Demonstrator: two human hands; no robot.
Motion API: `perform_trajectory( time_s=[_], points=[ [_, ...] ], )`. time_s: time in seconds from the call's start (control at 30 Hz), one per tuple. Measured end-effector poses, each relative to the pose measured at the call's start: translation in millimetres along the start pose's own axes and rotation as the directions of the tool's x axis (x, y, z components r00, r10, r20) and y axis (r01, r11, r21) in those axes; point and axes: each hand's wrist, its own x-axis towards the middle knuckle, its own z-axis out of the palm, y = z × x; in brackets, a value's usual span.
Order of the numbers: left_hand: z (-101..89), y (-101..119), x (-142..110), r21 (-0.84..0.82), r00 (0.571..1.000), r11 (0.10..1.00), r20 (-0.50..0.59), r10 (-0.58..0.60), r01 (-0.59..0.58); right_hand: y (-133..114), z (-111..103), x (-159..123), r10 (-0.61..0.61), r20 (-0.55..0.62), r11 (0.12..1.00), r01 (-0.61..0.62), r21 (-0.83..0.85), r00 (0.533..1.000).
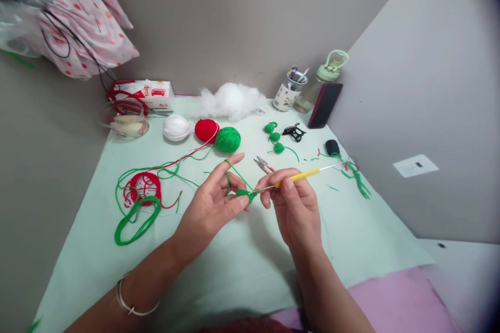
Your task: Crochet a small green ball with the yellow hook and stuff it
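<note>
While my left hand [213, 207] pinches the crochet [242, 194] | right hand [297, 204] closed round hook [302, 175] | crochet likely soft, light: I'd hold its near edge

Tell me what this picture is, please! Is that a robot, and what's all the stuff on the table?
There's no robot here, just a person's two bare hands. The one picture comes from a camera worn on that person's head, looking forward and down.

The left hand pinches a small green yarn piece, with green yarn looped round a raised finger. The right hand holds a thin tool with a yellow handle; its metal end reaches the green piece.

On the pale table are a white ball, a red ball and a green ball of yarn, white fluff and small scissors.
</note>
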Motion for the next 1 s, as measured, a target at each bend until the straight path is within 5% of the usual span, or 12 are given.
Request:
perform_trajectory(
  time_s=[0.13,0.3,0.47,0.63,0.73,0.87,1.0],
  points=[
    [-0.5,2.1,-0.3,0.122,0.999,0.992,-0.049,0.016,-0.010,-0.6,-0.7,-8.1,-0.160,0.030,0.966,0.162,-0.201,0.987],
    [2.4,5.4,0.9,0.260,0.984,0.964,-0.146,0.100,-0.059,1.1,-1.2,-16.9,-0.377,0.131,0.826,0.397,-0.401,0.917],
    [3.7,9.1,1.8,0.276,0.986,0.959,-0.137,0.098,-0.057,1.9,-0.9,-16.4,-0.363,0.107,0.836,0.374,-0.402,0.926],
    [7.2,7.6,-0.4,0.264,0.980,0.965,-0.191,0.047,0.005,9.6,-9.0,-19.0,-0.465,0.281,0.659,0.541,-0.523,0.839],
    [10.0,5.5,-1.9,0.062,0.984,0.997,-0.171,-0.043,0.054,14.2,-14.0,-23.4,-0.378,0.312,0.600,0.487,-0.635,0.872],
    [9.2,7.7,0.5,-0.232,0.971,0.947,-0.034,-0.236,0.222,11.5,-12.2,-22.2,-0.420,0.234,0.656,0.472,-0.589,0.877],
    [7.6,11.6,3.0,-0.291,0.977,0.939,-0.056,-0.207,0.182,4.0,-3.7,-10.7,-0.324,0.000,0.907,0.310,-0.285,0.946]
  ],
)
